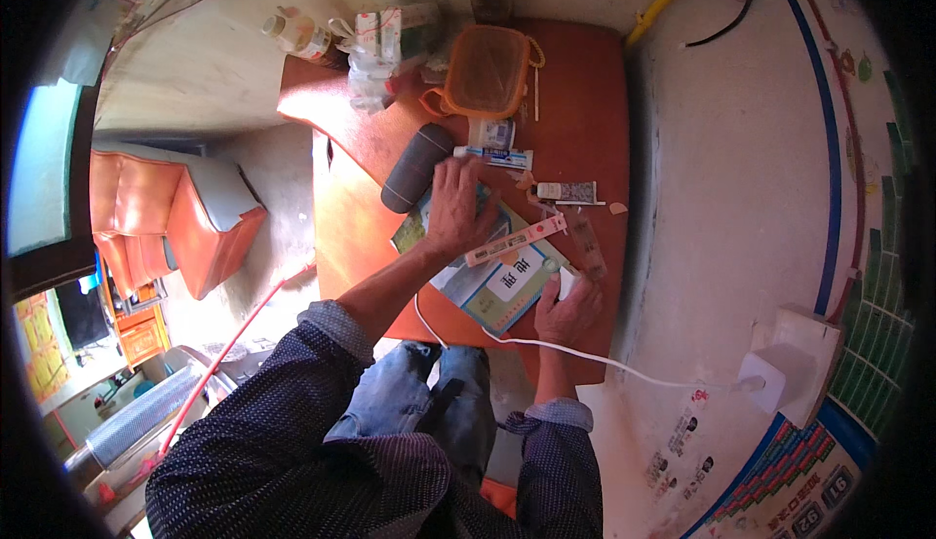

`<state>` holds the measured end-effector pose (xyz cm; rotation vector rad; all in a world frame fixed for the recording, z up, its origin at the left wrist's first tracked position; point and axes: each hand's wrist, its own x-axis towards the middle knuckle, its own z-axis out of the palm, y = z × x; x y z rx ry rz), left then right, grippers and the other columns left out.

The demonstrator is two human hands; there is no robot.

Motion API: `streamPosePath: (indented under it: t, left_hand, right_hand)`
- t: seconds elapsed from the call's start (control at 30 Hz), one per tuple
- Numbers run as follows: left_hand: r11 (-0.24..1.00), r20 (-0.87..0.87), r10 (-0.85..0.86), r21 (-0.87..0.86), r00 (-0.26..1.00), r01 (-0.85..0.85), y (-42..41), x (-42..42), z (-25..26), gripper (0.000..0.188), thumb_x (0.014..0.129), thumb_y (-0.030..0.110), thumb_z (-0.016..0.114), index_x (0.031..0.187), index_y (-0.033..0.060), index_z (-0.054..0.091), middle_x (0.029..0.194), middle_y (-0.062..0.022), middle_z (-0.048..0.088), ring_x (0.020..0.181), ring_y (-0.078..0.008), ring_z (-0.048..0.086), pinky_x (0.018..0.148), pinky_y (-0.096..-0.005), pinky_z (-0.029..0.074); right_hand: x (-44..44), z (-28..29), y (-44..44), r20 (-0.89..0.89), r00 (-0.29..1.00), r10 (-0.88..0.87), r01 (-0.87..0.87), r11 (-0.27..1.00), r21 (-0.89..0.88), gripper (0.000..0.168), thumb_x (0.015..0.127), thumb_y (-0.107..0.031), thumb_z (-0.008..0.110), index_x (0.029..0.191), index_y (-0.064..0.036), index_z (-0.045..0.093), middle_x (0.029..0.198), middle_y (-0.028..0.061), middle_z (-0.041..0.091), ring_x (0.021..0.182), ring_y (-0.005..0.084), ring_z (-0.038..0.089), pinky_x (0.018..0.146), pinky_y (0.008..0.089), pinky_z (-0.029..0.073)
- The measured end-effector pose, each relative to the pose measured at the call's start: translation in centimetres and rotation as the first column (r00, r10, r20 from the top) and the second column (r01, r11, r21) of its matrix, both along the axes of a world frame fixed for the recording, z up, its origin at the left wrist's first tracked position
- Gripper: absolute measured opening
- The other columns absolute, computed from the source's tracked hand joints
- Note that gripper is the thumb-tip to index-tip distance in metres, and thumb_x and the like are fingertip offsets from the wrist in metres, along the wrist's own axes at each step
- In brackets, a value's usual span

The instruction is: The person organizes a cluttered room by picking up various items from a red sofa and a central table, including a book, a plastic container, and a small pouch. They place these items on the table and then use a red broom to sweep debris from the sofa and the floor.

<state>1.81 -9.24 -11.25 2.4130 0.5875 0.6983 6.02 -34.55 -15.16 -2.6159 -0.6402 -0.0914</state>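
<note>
A paperback book [486, 294] with a printed cover lies aslant on the brown-topped table [351, 246]. My left hand [455, 206] rests over the book's far part, fingers slightly spread and partly blurred. Just beyond those fingertips is an ointment tube [504, 157]. A dark grey glasses case [418, 168] lies left of this hand. My right hand [567, 310] is at the book's near right corner, closed around a small white object [567, 282] mostly hidden by the fingers. Across the book lies a long narrow pink packet [518, 240]. A clear plastic sleeve [587, 245] lies to its right.
An orange-rimmed plastic container [488, 71], a bagged carton [380, 42] and bottles [300, 34] crowd the table's far side. Another tube [567, 192] lies near the right edge. A white cable [621, 369] runs from the wall charger [762, 378] to the table.
</note>
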Motion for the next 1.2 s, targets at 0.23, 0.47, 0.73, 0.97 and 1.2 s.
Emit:
streamPosePath:
  t: [0.23,0.47,0.73,0.97,1.2]
  left_hand:
    - [0.869,-0.269,0.495,0.139,0.826,-0.476,5.8,10.4,3.0,0.109,0.071,0.053,0.078,0.150,0.0002,0.025,0.144,-0.0315,0.034,0.131,-0.0515,0.037,0.109,-0.0627,0.031]
    - [0.914,-0.397,0.389,0.054,0.831,-0.401,7.5,10.6,3.3,0.107,0.066,0.053,0.078,0.152,0.0126,0.030,0.133,-0.0281,0.042,0.125,-0.0517,0.042,0.106,-0.0611,0.036]
    - [0.955,-0.268,0.197,-0.166,0.943,-0.246,10.1,7.6,4.6,0.100,0.066,0.045,0.080,0.151,0.0133,0.038,0.133,-0.0266,0.048,0.128,-0.0441,0.043,0.108,-0.0507,0.040]
    - [0.820,0.059,0.024,-0.572,0.998,0.014,9.1,5.0,9.0,0.096,0.070,0.032,0.080,0.152,0.0019,0.037,0.134,-0.0199,0.049,0.127,-0.0309,0.050,0.109,-0.0418,0.041]
    - [0.624,0.219,-0.046,-0.756,0.975,0.199,7.9,-0.1,14.2,0.096,0.071,0.024,0.078,0.152,-0.0024,0.036,0.141,-0.0157,0.052,0.132,-0.0238,0.050,0.113,-0.0367,0.036]
  right_hand:
    - [0.3,0.3,0.2,0.051,0.999,0.014,-0.014,1.000,-0.002,0.043,0.094,-0.039,0.061,0.107,0.001,0.054,0.101,0.0249,0.059,0.095,0.0461,0.058,0.081,0.0552,0.045]
    - [0.4,0.0,-0.2,0.024,0.999,0.022,-0.021,0.999,-0.040,0.042,0.093,-0.038,0.062,0.107,0.001,0.054,0.098,0.0241,0.058,0.092,0.0453,0.058,0.077,0.0542,0.044]
    - [0.2,0.2,0.2,0.055,0.998,-0.019,0.021,0.999,-0.035,0.045,0.093,-0.039,0.061,0.113,0.001,0.055,0.101,0.0254,0.059,0.095,0.0458,0.057,0.079,0.0544,0.044]
    - [0.1,-0.7,-0.5,-0.024,1.000,-0.007,0.007,1.000,0.003,0.048,0.093,-0.039,0.061,0.116,0.003,0.056,0.109,0.0281,0.061,0.101,0.0482,0.058,0.089,0.0585,0.043]
    - [0.1,0.2,0.1,0.018,1.000,0.017,-0.017,1.000,0.026,0.044,0.092,-0.034,0.063,0.113,0.003,0.056,0.107,0.0289,0.061,0.099,0.0483,0.058,0.085,0.0564,0.045]
